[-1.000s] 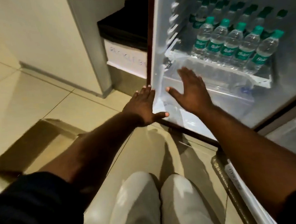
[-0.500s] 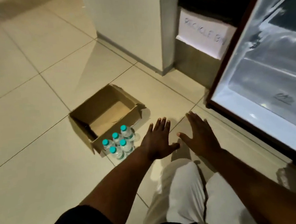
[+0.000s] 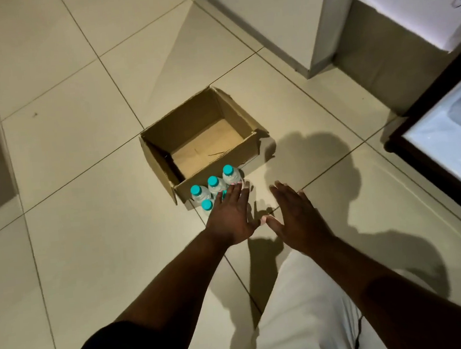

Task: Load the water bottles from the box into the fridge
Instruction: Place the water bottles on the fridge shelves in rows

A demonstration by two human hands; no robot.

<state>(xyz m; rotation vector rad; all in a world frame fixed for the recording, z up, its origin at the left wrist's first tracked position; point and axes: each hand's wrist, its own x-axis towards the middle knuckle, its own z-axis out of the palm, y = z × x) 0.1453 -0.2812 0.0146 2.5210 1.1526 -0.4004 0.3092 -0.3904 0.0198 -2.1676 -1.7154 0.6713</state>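
Spreading across the whole view is the tiled floor (image 3: 77, 259), and at its right edge stands the open fridge (image 3: 445, 139), of which only a white inner corner shows. Far right, a bin (image 3: 378, 81) with a paper sign (image 3: 418, 1) stands beside it. The box (image 3: 158, 164) sits in the middle of the floor, open on top, and its bottom looks bare. Both hands are flat, with straight fingers, and hold nothing: the left hand (image 3: 232, 219) is over the near right side of the bottles, the right hand (image 3: 295, 218) just beside it, apart from them. The bottles (image 3: 213, 184) stand upright on the floor, outside the box and right against its near wall; four teal caps (image 3: 196, 189) show and a fifth is partly hidden by the left fingers (image 3: 234, 195).

I judge the step to be fetching the next bottles for the fridge. The next move calls for lowering the hands and closing the fingers around the bodies without knocking over the neighbours, because they stand tight together.

Half a second ago the hands were nearer to the person and well short of the bottles; now the left one is above them. The view has also turned away from the fridge, of which more showed then.
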